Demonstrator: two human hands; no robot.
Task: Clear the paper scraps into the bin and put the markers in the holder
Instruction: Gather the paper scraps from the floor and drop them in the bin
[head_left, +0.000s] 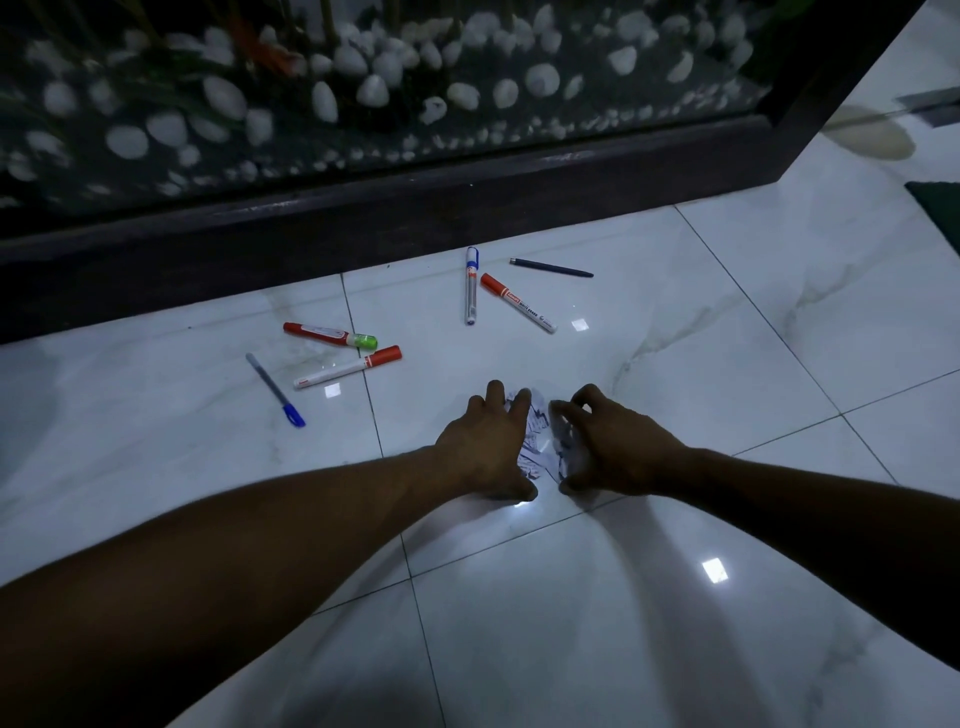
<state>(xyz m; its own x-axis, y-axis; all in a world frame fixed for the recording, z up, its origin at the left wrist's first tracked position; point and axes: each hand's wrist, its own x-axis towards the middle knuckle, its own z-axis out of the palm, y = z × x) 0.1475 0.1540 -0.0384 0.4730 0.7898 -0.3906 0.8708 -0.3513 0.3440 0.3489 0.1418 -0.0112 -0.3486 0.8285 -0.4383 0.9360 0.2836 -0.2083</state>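
- While both palms press down on the tiled floor (675, 597), the head view shows the left hand (485, 447) and right hand (613, 447) cupped around a small heap of paper scraps (537, 441), fingers spread and curled inward, closing on the pile from either side but not yet clamped shut on it
- Beyond the hands lie the writing tools, well apart from the paper: a blue-capped pen (275, 391), a red-capped marker (348, 368) and a red marker with a green cap (330, 335) to the left; a blue-topped marker (471, 286), another red marker (518, 303) and a dark pen (551, 267) further back, near the dark base (363, 228) of a glass panel
- Risk, as I judge it: loose scraps could slip out between the fingers or slide on the glossy tile when lifted, because the pile is squeezed only from the sides
- Neither bin nor holder shows in this view, so their contents cannot be told
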